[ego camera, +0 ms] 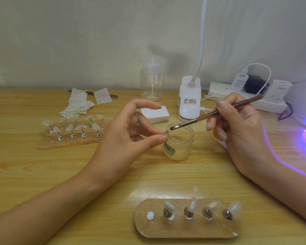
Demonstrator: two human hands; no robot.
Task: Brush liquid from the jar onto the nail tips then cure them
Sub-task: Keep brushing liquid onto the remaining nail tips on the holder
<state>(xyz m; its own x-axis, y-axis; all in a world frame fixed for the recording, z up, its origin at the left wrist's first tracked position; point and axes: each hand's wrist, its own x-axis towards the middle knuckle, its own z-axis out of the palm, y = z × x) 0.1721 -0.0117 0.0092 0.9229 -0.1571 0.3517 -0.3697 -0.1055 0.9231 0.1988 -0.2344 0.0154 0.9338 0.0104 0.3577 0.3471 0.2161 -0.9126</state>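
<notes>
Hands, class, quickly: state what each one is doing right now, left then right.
Left hand: closed, pinching a nail tip near the jar.
Right hand: closed, holding the brush.

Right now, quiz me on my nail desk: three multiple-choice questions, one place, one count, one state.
1. The bristles of the brush are A) in the pump bottle B) at the nail tip by the rim of the jar C) on the paper wipes
2. Nail tips on the near board: A) two B) four C) seven
3. The curing lamp is A) glowing purple B) dark C) boxed
Answers: B, the left hand pinches that tip at the bristles; B, four tips stand there; A, purple light spills onto the table.
</notes>
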